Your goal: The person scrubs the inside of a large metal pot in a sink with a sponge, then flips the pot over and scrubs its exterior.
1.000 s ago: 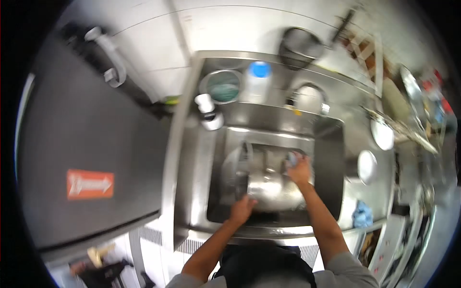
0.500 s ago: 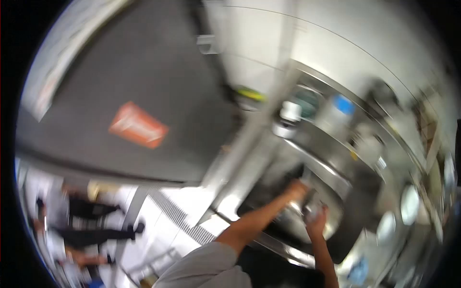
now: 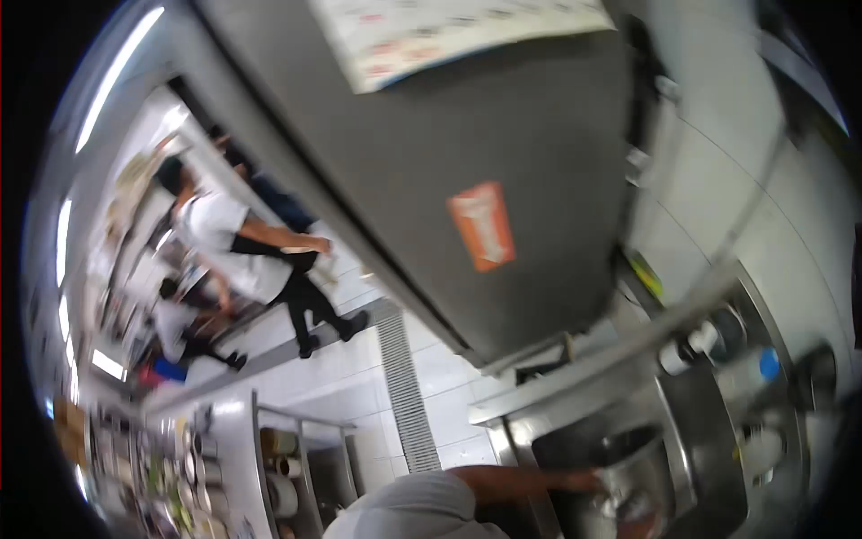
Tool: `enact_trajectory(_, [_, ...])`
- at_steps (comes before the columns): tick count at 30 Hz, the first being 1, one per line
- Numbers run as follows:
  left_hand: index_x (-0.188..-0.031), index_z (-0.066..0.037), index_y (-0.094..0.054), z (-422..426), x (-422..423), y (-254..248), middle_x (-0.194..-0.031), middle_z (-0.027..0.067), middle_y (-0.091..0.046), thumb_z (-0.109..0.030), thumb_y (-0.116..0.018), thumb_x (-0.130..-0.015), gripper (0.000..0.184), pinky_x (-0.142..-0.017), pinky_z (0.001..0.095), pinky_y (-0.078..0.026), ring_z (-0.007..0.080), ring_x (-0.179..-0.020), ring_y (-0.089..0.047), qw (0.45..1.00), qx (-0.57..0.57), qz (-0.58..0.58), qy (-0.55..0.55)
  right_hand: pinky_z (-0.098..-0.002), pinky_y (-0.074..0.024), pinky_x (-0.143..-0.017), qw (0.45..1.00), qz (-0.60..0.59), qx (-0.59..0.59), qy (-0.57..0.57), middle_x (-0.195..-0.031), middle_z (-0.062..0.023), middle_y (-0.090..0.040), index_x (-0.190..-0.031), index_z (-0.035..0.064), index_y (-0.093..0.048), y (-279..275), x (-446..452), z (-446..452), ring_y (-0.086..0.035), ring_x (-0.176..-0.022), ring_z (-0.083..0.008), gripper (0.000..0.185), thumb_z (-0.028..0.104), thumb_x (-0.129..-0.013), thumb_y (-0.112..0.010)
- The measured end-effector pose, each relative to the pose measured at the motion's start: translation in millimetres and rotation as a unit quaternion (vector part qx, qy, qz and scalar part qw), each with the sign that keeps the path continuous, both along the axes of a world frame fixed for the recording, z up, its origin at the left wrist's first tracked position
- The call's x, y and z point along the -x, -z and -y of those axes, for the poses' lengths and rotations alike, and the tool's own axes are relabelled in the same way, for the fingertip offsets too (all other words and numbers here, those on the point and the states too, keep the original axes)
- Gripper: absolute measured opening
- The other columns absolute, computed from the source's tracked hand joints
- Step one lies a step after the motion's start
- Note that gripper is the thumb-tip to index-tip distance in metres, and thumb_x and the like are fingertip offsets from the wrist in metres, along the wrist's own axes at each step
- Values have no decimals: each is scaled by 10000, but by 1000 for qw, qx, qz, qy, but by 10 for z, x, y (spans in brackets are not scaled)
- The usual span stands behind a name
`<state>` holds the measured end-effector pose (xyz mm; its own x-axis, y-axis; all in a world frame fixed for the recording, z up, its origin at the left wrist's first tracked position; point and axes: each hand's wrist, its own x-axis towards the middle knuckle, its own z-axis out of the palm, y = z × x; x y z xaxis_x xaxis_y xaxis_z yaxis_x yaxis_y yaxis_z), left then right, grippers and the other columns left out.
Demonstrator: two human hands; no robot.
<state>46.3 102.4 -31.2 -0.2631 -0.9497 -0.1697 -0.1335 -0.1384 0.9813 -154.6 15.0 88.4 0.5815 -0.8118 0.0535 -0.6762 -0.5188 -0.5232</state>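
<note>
My left hand [image 3: 585, 481] reaches from the left over the sink basin [image 3: 696, 409]. Its fingers are smeared, so their closure does not show. Close by, at the bottom edge, my right hand [image 3: 639, 525] is blurred and partly cut off. Between the two hands is something shiny and metallic [image 3: 614, 505]; its kind is unclear. Beside them a large round metal pot [image 3: 654, 467] sits in the basin, tilted in this view.
A white-capped bottle [image 3: 702, 340] and a blue-capped clear container [image 3: 747, 370] stand on the ledge behind the basin. A tall grey cabinet [image 3: 404, 180] rises to the left. Another person [image 3: 242, 242] walks on the tiled floor beyond, past a drain grate [image 3: 404, 386].
My view has swung up and left, so the sink and both hands now sit lower in the picture. The walking person and a rack have come into fuller view.
</note>
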Motion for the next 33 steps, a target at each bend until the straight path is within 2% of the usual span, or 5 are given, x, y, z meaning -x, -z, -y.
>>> enact_trajectory(6, [-987,-6,-653,528,-195,-192,-879,207,-654,-375,-415,-986,439,-747,443,-489,377,-786,-618,932,-74,353,48,-467,-501,-885,969,-85,-4,230,-1234,-253,-500,-1212,64,-563,-490,1042,-408,-570,-1031,-435,467,240,-796,-687])
enact_trajectory(8, [-892,50,-635,767,15,-86,-737,194,-635,-502,-485,-952,576,-654,443,-455,318,-663,-601,926,-179,243,-227,-453,-500,-838,926,-32,56,372,-1094,-235,-533,-1170,49,-586,-1091,1250,-376,-566,-958,-433,445,236,-785,-709])
enact_trajectory(23, [-793,35,-548,531,558,-539,-643,14,-435,-385,-503,-986,464,-597,357,-384,132,-629,-400,973,-13,94,-210,-497,-434,-997,743,-200,-109,629,-1226,-232,-554,-1356,90,-459,-861,2908,799,-484,-1233,-419,769,366,-682,-705])
enact_trajectory(28, [-855,82,-575,861,552,-493,-741,76,-559,-519,-533,-932,608,-685,353,-425,160,-701,-483,968,-147,-8,-203,-473,-437,-993,827,-295,-124,463,-1219,-272,-575,-1330,8,-463,316,3938,1072,-552,-1146,-432,750,338,-684,-653])
enact_trajectory(33, [-856,103,-589,1098,473,-23,-761,174,-597,-566,-541,-906,673,-714,388,-436,235,-697,-509,962,-75,70,-252,-469,-478,-909,819,-147,18,554,-1175,-308,-583,-1226,-4,-562,-1012,2841,720,-583,-1090,-420,629,392,-755,-692])
